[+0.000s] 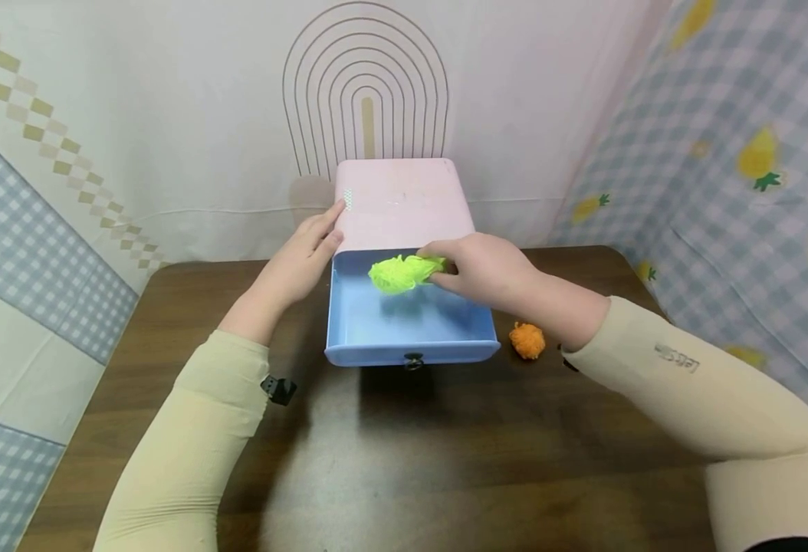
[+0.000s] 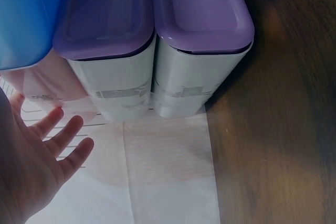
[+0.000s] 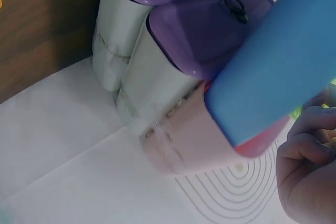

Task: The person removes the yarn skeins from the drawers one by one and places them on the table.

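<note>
A stack of drawers with a pink top unit (image 1: 400, 203) stands at the back of the table, its blue drawer (image 1: 369, 326) pulled out toward me. Over the drawer, my right hand (image 1: 494, 268) pinches a neon yellow-green bundle of yarn (image 1: 400, 274) between thumb and fingers. In the right wrist view the curled fingers (image 3: 307, 148) show, the bundle mostly hidden. My left hand (image 1: 297, 264) rests against the left side of the pink unit, fingers extended. An orange yarn ball (image 1: 527, 340) lies on the table right of the drawer.
Below the pink unit are two white units with purple drawer fronts (image 2: 205, 14), both pushed in. A metal ring pull (image 1: 414, 361) hangs on the blue drawer's front. Wooden table (image 1: 390, 475) extends in front; patterned cloth (image 1: 224, 100) hangs behind and beside it.
</note>
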Available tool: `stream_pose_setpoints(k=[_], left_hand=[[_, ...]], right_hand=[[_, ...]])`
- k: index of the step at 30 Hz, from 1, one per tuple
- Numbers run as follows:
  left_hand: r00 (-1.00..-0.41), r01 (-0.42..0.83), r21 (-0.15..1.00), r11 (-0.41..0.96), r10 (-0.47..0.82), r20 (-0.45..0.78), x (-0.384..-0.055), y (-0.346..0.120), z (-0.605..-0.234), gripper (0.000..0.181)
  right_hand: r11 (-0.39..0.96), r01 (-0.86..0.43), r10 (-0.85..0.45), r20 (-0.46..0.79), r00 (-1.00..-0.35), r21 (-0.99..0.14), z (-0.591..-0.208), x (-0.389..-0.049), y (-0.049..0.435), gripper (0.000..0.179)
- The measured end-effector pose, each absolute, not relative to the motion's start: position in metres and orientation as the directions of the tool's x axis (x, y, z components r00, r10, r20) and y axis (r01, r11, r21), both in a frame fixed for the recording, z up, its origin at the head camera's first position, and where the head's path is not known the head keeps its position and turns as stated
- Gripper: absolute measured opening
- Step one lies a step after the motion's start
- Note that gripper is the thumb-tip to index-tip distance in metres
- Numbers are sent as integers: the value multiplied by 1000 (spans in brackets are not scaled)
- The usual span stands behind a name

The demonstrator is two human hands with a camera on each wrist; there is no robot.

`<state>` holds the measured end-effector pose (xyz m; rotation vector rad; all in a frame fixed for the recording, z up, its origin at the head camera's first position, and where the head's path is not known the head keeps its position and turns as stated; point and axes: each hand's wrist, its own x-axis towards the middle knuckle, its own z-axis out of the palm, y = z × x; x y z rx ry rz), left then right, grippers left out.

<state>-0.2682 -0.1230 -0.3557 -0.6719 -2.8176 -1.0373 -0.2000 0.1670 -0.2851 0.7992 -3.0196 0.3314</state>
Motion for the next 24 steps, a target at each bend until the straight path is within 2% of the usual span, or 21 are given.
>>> stream_pose_setpoints(k=[12,20,24], left_hand=[[-892,444,612,655,391,228,-267,-127,-356,57],[-890,446,619,646,391,233,-269,-126,-355,56],[-893,438,625,646,392,221,-269,-125,-355,56]], right_hand=[[837,-477,-450,159,-879,-268,-270,-187,206,34],[880,-351,-329,123,-936,-319,-275,-184,249,33],[906,-295,-282,88,-955,-304,-289,-185,274,34]])
